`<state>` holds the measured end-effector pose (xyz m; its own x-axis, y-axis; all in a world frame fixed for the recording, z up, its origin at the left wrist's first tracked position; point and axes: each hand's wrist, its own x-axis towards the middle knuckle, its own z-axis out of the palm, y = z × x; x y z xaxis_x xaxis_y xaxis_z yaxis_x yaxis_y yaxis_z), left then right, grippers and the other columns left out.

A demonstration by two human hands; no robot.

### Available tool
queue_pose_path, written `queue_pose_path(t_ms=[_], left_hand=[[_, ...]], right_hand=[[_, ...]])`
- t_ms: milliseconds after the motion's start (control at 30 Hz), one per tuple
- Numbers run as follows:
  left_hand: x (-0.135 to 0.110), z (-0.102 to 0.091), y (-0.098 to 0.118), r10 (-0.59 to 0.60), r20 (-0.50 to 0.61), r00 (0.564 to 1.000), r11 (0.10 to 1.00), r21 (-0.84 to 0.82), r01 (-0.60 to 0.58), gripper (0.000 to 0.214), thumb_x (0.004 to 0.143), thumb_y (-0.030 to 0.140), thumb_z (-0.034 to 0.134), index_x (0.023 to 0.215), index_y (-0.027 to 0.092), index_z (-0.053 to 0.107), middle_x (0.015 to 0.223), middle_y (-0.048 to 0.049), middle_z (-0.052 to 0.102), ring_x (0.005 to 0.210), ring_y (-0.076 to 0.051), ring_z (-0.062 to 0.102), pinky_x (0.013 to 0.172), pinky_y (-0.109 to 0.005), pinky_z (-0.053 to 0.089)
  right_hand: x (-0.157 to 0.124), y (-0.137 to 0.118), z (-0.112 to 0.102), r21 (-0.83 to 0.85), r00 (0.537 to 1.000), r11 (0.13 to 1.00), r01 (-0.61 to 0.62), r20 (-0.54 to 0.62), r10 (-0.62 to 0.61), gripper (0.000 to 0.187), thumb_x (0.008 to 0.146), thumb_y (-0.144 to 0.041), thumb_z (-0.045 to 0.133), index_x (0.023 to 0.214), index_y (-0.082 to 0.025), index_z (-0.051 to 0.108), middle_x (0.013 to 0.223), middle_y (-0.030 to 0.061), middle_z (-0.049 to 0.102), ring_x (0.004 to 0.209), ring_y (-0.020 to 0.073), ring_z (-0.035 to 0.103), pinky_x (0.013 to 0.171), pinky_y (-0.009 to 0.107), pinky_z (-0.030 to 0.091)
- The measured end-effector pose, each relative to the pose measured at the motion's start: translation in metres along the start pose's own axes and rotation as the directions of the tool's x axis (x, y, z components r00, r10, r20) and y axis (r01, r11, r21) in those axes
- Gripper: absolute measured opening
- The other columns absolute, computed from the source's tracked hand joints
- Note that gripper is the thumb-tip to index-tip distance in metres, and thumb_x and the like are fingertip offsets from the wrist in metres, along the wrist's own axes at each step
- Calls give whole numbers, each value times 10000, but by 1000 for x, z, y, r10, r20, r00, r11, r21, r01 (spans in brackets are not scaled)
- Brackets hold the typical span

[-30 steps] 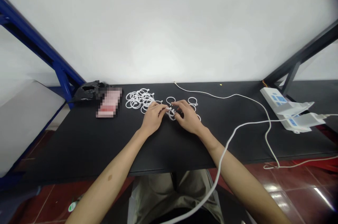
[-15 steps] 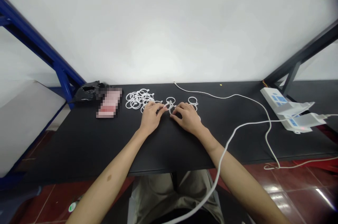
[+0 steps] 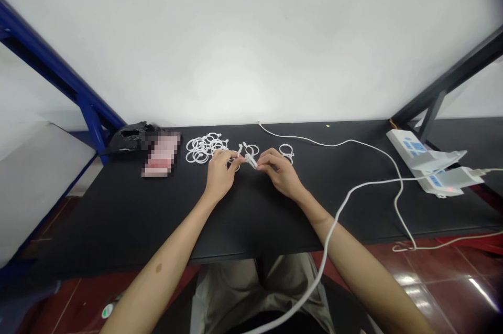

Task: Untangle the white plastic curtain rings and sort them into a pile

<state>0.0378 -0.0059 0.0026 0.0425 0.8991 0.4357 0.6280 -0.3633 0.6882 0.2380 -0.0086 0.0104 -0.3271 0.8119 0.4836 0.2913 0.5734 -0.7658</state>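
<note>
Between my two hands, a little above the black table, is a white ring piece (image 3: 251,160), seen nearly edge-on. My left hand (image 3: 220,174) pinches its left end between thumb and forefinger. On the other end, my right hand (image 3: 281,172) has thumb and fingertips closed. A loose white ring (image 3: 252,150) with a small knob lies just behind the held piece. The pile of white rings (image 3: 202,146) is beyond my left hand, partly covered by it. More white rings (image 3: 286,150) lie behind my right hand.
A pink blurred-out rectangle (image 3: 162,154) and a black plastic bag (image 3: 131,137) lie at the left on the black table (image 3: 251,218). A white power strip (image 3: 416,155) sits at the right. A white cable (image 3: 334,229) hangs across, over my right forearm.
The held ring has been turned and is now seen more edge-on. My right fingers have drawn closer together on it, and my left hand has shifted slightly left.
</note>
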Motion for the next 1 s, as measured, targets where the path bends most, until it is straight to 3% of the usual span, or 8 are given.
queue_pose_path(t_ms=[100, 167, 300, 433, 600, 767, 867, 1000], left_hand=[[0, 0, -2, -2, -1, 1000, 1000, -3, 2, 152, 931, 298, 622, 807, 219, 660, 860, -10, 708, 903, -208, 592, 835, -328, 465], [0, 1, -2, 19, -4, 1000, 1000, -2, -19, 165, 936, 311, 616, 802, 217, 639, 899, -18, 707, 948, -215, 589, 876, -342, 459], [-2, 4, -3, 123, -49, 991, 992, 25, -121, 211, 961, 363, 573, 824, 205, 597, 1053, -64, 686, 1054, -232, 583, 945, -380, 450], [-5, 7, -2, 231, 11, 973, 971, 67, -231, 225, 989, 376, 520, 841, 208, 545, 1118, -80, 680, 1060, -232, 582, 937, -388, 461], [-8, 9, -1, 315, 120, 941, 936, 122, -329, 242, 960, 397, 574, 809, 211, 542, 1110, -81, 662, 1084, -244, 583, 995, -434, 429], [-10, 11, 0, 219, 133, 967, 966, 107, -233, 332, 854, 482, 700, 976, 208, 559, 1017, -63, 668, 979, -244, 591, 903, -402, 468], [-10, 11, 0, 215, 145, 966, 962, 138, -235, 468, 840, 481, 718, 1170, 192, 554, 1044, -67, 670, 975, -247, 579, 917, -409, 462], [-11, 12, 1, 305, 181, 935, 928, 163, -334, 430, 866, 451, 697, 1177, 170, 599, 1011, -72, 689, 1000, -264, 567, 949, -433, 445]], right_hand=[[2, 0, -3, 2, 993, 998, -55, -106, 55, 119, 935, -250, 590, 827, -217, 627, 869, 17, 594, 727, 134, 562, 673, 274, 461], [2, 4, -6, -166, 979, 980, -113, -186, 81, 116, 945, -271, 571, 858, -218, 627, 867, 23, 606, 720, 144, 551, 679, 288, 455], [-3, 16, -10, -629, 978, 753, -194, -180, 101, 157, 954, -286, 544, 908, -200, 667, 935, 77, 628, 824, 207, 562, 751, 347, 440], [-5, 21, -9, -779, 982, 598, -190, -148, 119, 167, 934, -309, 581, 867, -193, 681, 910, 108, 633, 909, 273, 553, 777, 391, 423], [-3, 11, -4, -689, 972, 693, -211, -224, 73, 278, 996, -393, 471, 917, -198, 653, 909, 100, 648, 840, 242, 570, 766, 375, 423], [-3, 4, -1, -642, 956, 714, -280, -256, 144, 352, 997, -456, 449, 800, -208, 602, 797, 69, 638, 739, 210, 572, 702, 340, 411], [-4, 3, 0, -527, 964, 812, -250, -213, 159, 288, 992, -437, 469, 932, -202, 624, 881, 65, 658, 768, 194, 598, 716, 324, 442], [-6, 0, 5, -322, 994, 941, -103, -62, 88, 277, 966, -400, 540, 1137, -196, 616, 969, 57, 667, 743, 152, 608, 710, 290, 485]])
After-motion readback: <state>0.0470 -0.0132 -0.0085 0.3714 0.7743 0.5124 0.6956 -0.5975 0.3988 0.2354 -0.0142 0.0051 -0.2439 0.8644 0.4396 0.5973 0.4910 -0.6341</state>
